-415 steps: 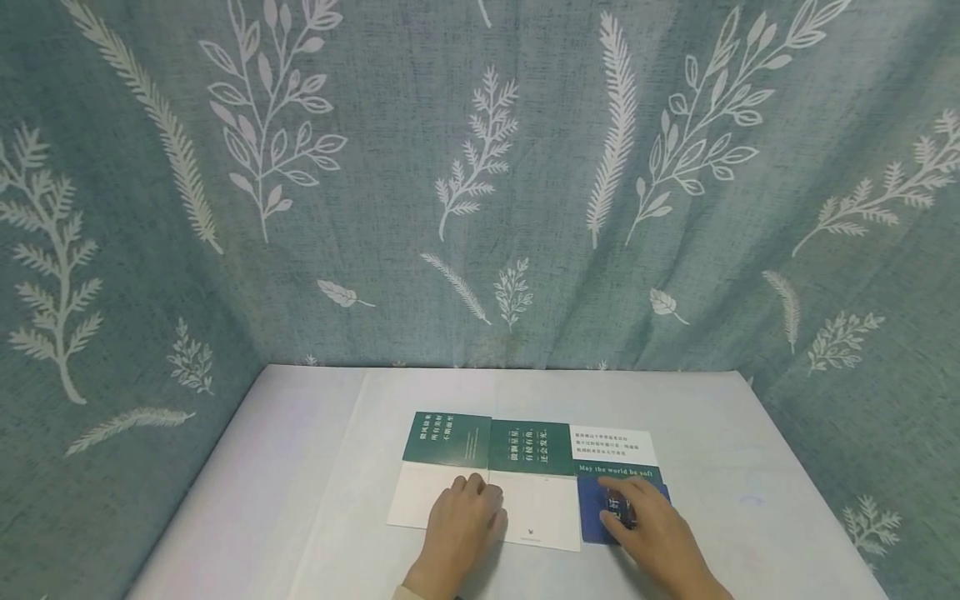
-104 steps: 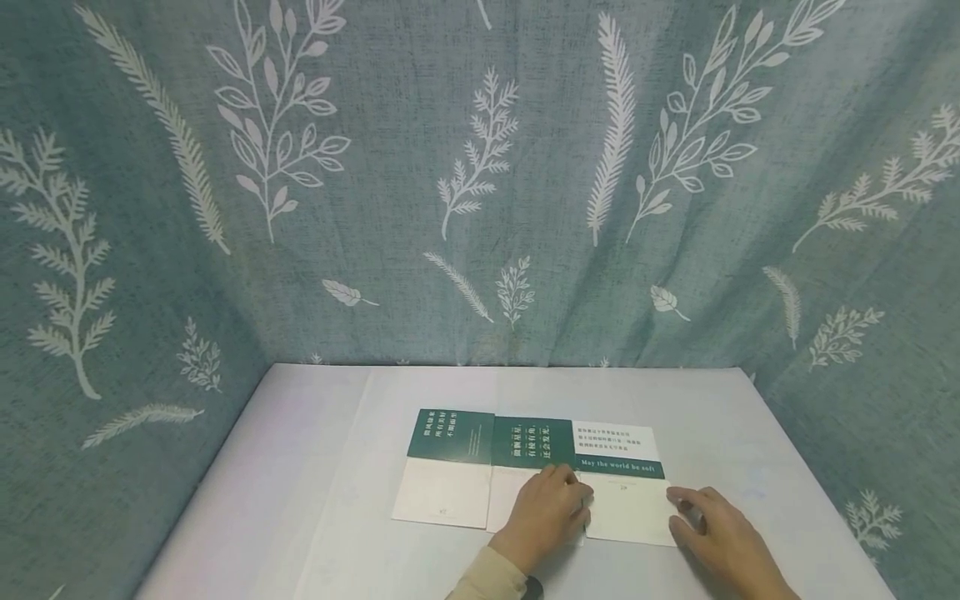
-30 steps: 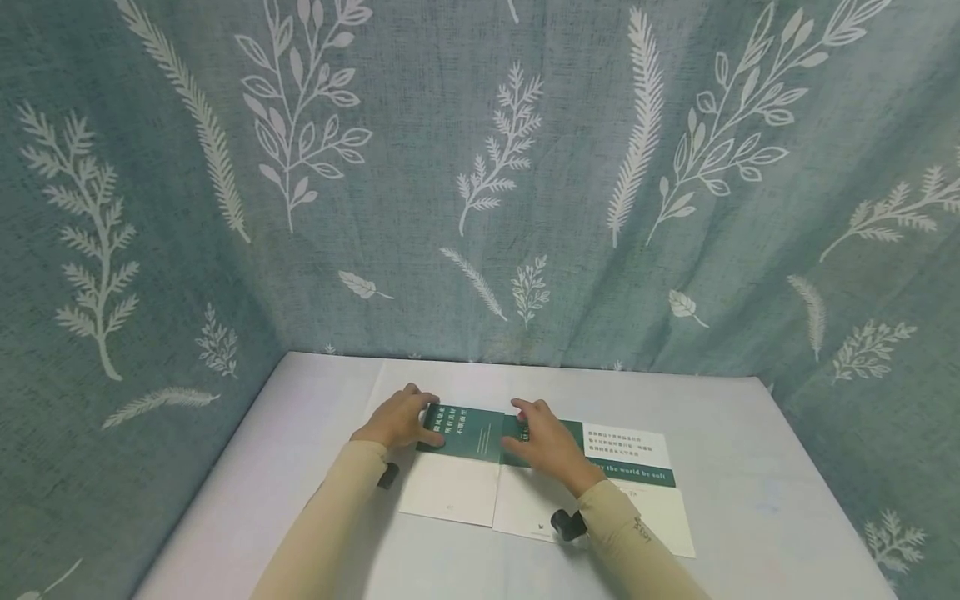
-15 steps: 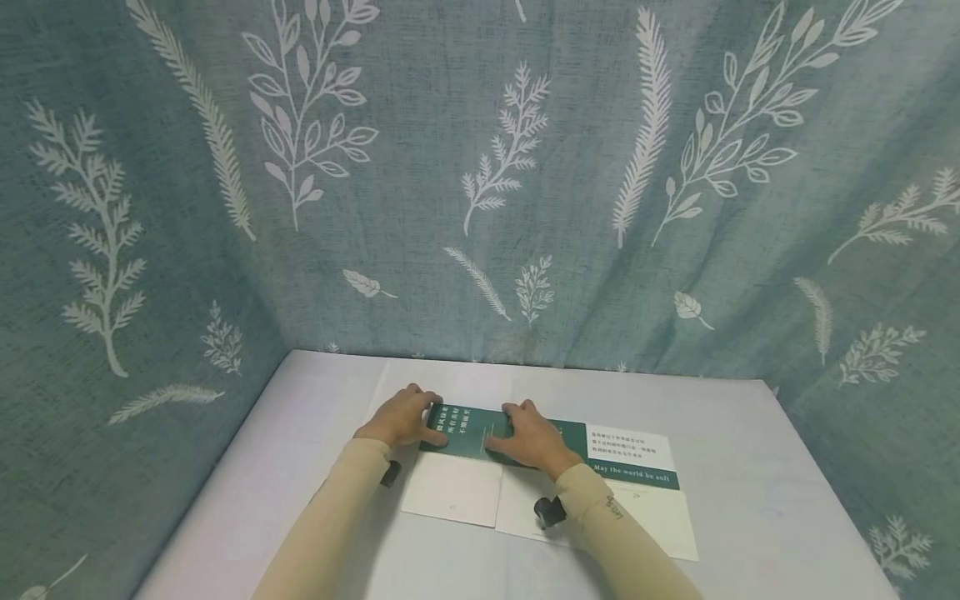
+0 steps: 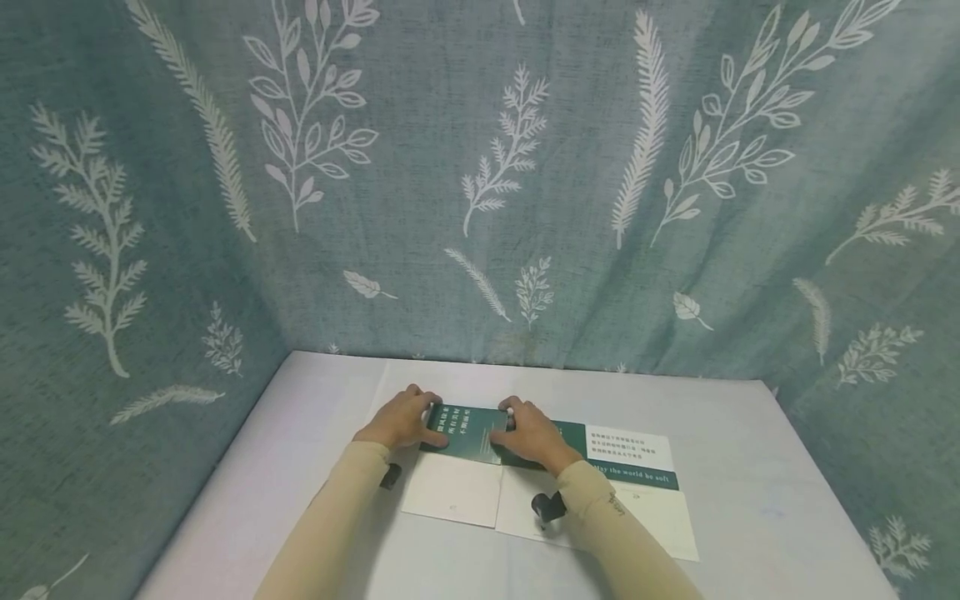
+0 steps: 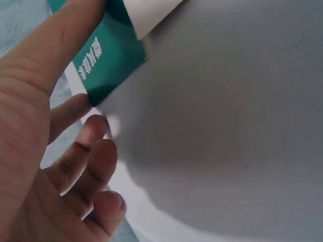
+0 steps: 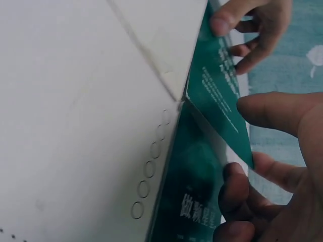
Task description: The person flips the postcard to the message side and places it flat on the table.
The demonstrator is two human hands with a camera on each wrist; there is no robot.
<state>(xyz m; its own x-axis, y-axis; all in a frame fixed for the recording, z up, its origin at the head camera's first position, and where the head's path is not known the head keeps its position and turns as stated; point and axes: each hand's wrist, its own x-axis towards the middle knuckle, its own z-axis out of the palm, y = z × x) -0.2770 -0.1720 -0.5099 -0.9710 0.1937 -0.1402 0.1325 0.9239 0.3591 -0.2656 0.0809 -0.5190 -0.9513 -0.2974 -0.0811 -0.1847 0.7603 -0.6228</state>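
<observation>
Fingers and thumb of the R hand are pinched on the R end of a green card; its L end is pinched btwn thumb and index of the L hand. Card is thus held at both ends, nearer the table's far L corner than its far R one. In head view it looks approx. flat; by the R wrist cam its R end is shown raised, w/ a gap over the dark green card next to it. Lettering on that one is mostly hidden by the R hand in head view, but its first characters can be read from the R wrist. Printed ovals are also shown there, on the middle white card. By the L wrist cam, the other L fingers are seen bent and held off the card; whether the dark green card is touched by the other R fingers can't be told.

Only in head view is the full layout given: L white card below the held one, white-and-green card (marked "May the world be soft") at R, R white card below that, partly covered by the R sleeve. Printed cloth is hung past the table's far edge.
</observation>
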